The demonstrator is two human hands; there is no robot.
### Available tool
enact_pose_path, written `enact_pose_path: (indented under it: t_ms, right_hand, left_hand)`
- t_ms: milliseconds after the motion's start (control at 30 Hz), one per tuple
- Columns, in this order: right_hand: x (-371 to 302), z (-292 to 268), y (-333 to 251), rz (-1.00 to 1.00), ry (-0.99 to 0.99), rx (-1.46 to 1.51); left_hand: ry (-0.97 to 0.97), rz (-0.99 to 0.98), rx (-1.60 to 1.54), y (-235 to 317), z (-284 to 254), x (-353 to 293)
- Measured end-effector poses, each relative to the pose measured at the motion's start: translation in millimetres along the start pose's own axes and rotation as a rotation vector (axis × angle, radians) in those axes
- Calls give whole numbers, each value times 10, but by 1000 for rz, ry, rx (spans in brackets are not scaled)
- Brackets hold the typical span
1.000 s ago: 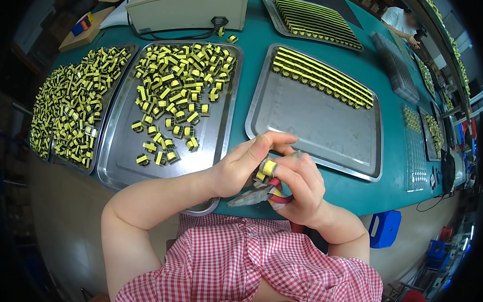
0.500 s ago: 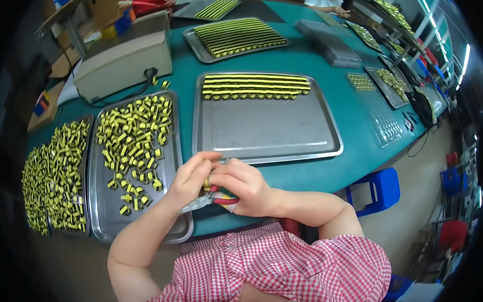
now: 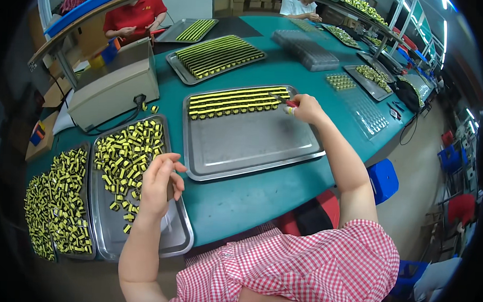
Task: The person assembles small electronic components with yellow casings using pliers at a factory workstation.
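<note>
My right hand [image 3: 307, 108] grips red-handled pliers [image 3: 291, 104] over the far right part of the middle metal tray [image 3: 241, 151]. The jaws reach the right end of the neat rows of small yellow-and-black parts [image 3: 232, 101]; whether they hold a part is too small to tell. My left hand [image 3: 159, 184] is raised over the right edge of the left metal tray [image 3: 181, 239], with fingers apart and loosely curved. Nothing shows in it, though its palm is partly hidden. Loose yellow-and-black parts [image 3: 127, 152] are heaped in that tray.
Further left, more trays hold heaped parts [image 3: 69, 198]. Behind stand a beige machine [image 3: 116, 90] with a plugged cable and a tray of filled rows [image 3: 218, 57]. Clear plastic trays [image 3: 309, 49] lie at the back right. A blue stool [image 3: 384, 180] stands right. Two people sit across the table.
My hands were together at the table's near edge with the pliers between them. They have parted: the right has carried the pliers out to the rows; the left has moved left and opened.
</note>
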State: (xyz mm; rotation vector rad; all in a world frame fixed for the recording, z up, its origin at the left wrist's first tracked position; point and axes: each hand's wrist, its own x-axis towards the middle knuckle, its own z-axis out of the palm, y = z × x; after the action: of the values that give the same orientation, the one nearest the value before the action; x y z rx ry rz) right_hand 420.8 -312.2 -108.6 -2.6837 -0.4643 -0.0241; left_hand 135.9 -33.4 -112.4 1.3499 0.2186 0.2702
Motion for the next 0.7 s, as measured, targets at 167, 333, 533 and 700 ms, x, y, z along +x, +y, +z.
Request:
enact_pose_path:
  t_ms: [167, 333, 533, 700]
  right_hand:
    - [215, 82, 153, 102, -92, -211]
    - [254, 130, 172, 135, -112, -198]
    - [274, 240, 390, 70, 7, -7]
    - [246, 304, 426, 33, 9, 27]
  left_hand:
    - [10, -46, -10, -46, -29, 12]
    - [-10, -47, 36, -81, -35, 27]
    - [-17, -35, 98, -78, -51, 27]
    - [3, -21, 42, -77, -50, 33]
